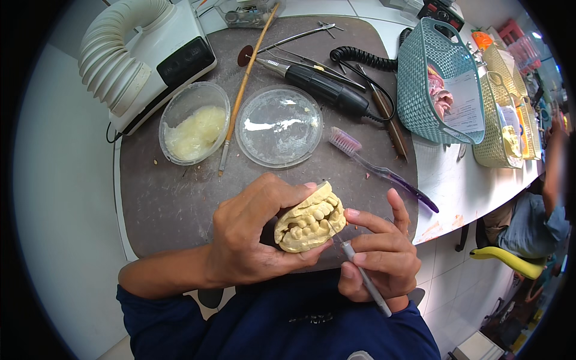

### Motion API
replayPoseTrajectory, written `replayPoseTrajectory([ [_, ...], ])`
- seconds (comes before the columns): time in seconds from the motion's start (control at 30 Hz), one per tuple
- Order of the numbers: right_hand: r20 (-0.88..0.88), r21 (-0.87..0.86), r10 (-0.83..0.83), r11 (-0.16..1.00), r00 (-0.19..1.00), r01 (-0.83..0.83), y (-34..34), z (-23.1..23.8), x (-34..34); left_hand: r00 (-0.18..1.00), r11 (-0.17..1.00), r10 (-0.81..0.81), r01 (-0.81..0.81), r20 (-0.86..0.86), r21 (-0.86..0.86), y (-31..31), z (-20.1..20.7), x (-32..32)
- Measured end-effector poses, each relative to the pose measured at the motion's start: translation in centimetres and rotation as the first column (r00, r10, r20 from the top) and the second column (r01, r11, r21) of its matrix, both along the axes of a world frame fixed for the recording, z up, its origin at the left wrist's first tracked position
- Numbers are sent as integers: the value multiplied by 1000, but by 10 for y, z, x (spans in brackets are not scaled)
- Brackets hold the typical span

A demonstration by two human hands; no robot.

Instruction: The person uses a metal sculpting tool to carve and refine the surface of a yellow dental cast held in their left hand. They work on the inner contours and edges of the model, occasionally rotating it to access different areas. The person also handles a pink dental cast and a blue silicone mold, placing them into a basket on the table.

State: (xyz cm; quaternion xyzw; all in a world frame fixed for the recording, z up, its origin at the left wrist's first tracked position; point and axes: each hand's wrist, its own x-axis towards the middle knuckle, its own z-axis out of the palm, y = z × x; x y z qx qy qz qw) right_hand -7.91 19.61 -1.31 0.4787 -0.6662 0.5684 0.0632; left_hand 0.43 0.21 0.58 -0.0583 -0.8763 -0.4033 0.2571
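Observation:
A pale yellow plaster dental model [308, 223], its upper and lower tooth rows set together, is held over the grey mat near my body. My left hand [247, 227] closes on it, thumb at the top and fingers beneath. Between the thumb and fingers of my right hand [384, 259] is a thin dental carving tool with a grey handle [367, 281]. Its fine metal tip reaches the right side of the teeth; whether it touches them I cannot tell. My right index fingertip rests at the model's right edge.
Beyond my hands lie a tub of yellowish paste [195, 133], a clear lid [279, 127], a brush [245, 90], a black rotary handpiece [327, 90] and a purple toothbrush [384, 170]. A white machine with a hose [174, 60] stands left, a teal basket [441, 84] right. Another person sits far right.

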Motion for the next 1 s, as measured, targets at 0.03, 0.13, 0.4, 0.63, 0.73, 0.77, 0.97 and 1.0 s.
replayPoseTrajectory([
  [0.03,5,-7,3,1000,1000,-3,0,-1,0,1000,1000,1,-1,-3,-6,0,0,0],
  [0.13,6,-8,6,1000,1000,-6,0,0,0,1000,1000,0,0,-18,-18,0,0,-1],
  [0.4,8,-11,8,1000,1000,-8,0,0,0,1000,999,-2,1,-30,-37,-1,-1,0],
  [0.63,13,-18,14,1000,1000,-14,0,0,0,997,999,46,-45,-59,28,3,0,-3],
  [0.73,15,-21,19,1000,1000,-19,1,0,-1,997,999,47,-45,-59,24,2,1,-4],
  [0.77,15,-23,21,1000,1000,-20,1,0,0,997,999,47,-46,-59,20,2,2,-4],
  [0.97,31,-59,12,998,999,-10,0,-1,0,998,999,43,-42,-51,29,3,2,-4],
  [1.0,35,-61,11,998,999,-9,0,-1,0,998,1000,29,-28,-47,7,2,2,-3],
])
